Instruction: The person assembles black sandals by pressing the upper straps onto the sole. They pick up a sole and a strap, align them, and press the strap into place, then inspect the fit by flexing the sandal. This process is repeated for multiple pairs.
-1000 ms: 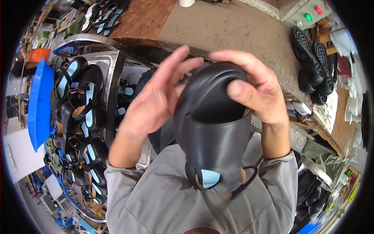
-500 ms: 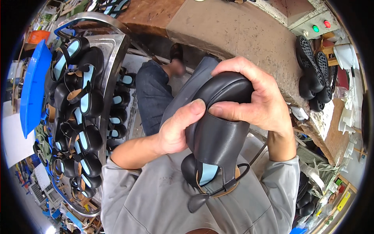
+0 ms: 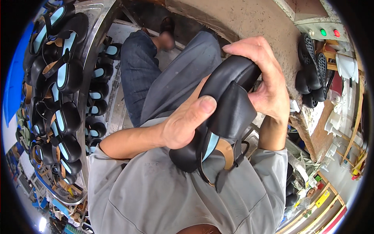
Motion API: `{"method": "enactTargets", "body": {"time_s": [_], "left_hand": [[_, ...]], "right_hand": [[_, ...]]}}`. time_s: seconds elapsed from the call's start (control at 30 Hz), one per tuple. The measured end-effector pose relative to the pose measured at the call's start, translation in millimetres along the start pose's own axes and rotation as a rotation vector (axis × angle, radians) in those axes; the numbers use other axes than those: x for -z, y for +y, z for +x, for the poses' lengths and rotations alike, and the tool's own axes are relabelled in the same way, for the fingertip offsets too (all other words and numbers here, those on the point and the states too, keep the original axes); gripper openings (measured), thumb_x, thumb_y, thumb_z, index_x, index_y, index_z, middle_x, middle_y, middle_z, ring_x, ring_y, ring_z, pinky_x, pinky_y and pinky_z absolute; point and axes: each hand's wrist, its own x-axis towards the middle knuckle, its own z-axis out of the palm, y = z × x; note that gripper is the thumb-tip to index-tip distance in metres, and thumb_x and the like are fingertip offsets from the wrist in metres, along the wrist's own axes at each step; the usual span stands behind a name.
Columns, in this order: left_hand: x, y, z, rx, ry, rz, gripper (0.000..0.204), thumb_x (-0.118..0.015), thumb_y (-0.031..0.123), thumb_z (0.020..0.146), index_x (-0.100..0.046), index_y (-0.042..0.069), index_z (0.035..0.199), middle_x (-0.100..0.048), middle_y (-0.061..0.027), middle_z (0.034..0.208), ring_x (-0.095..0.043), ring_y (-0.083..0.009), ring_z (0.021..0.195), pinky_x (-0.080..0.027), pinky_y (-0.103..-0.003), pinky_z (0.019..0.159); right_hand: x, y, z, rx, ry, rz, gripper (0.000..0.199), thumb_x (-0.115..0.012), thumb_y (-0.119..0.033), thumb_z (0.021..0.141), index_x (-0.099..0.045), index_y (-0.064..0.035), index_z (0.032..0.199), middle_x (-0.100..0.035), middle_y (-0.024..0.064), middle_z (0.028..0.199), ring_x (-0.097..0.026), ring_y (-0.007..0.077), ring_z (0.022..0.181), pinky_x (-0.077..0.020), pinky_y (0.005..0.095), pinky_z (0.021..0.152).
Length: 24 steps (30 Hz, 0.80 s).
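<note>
Black, thick-soled leather sandal (image 3: 231, 111): located between both grips, heel end toward the wearer. Left hand (image 3: 181, 126) is clamped on its near side; right hand (image 3: 270, 85) is closed around the toe end, apparently for steady, two-sided support.

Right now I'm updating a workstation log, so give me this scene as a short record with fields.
Held item: black open-toed sandal
Left hand: gripping its side
Right hand: gripping its toe end
Left side: metal rack bearing strapped shoes with light-blue insoles
Right side: black footwear pieces with gridded undersides
Controls: green button, red button
</note>
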Motion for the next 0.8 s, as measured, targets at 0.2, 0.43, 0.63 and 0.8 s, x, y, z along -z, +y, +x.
{"method": "enactTargets", "body": {"time_s": [0.2,0.43,0.63,0.8], "left_hand": [[11,6,-21,-0.118,-0.039,0.716,0.078,-0.053,0.041,0.094,-0.019,-0.013,0.139,-0.033,-0.0262,0.140,-0.037,-0.0307,0.129,-0.030,-0.039,0.106],[-2,18,-29,-0.059,0.233,0.530,0.059,-0.058,0.009,0.088,-0.029,-0.004,0.138,-0.052,-0.0168,0.123,-0.052,-0.0219,0.115,-0.040,-0.033,0.098],[28,-1,-43,-0.143,0.345,0.312,0.045,-0.058,0.009,0.090,-0.043,-0.003,0.131,-0.056,-0.0115,0.121,-0.057,-0.0170,0.107,-0.046,-0.030,0.093],[62,-31,-46,-0.049,0.451,0.224,0.037,-0.053,0.017,0.094,-0.050,-0.003,0.125,-0.061,-0.0148,0.114,-0.063,-0.0205,0.098,-0.052,-0.032,0.085]], "right_hand": [[-6,15,3,0.020,0.028,0.139,0.061,-0.074,-0.004,0.052,-0.064,-0.0084,0.112,-0.061,0.0078,0.102,-0.059,0.0248,0.092,-0.0480,0.0327,0.081],[0,-3,13,-0.387,-0.006,0.425,0.063,-0.080,-0.023,0.071,-0.055,-0.0021,0.125,-0.061,0.0073,0.105,-0.057,0.0159,0.100,-0.0443,0.0294,0.088],[-18,3,-32,-0.351,0.136,0.987,0.053,-0.059,-0.035,0.093,-0.048,0.0020,0.130,-0.062,0.0022,0.101,-0.055,0.0091,0.097,-0.0439,0.0249,0.087],[-44,-26,-54,-0.221,0.314,1.030,0.054,-0.065,-0.021,0.090,-0.044,0.0039,0.133,-0.061,0.0057,0.106,-0.057,0.0101,0.094,-0.0474,0.0248,0.081]]}}
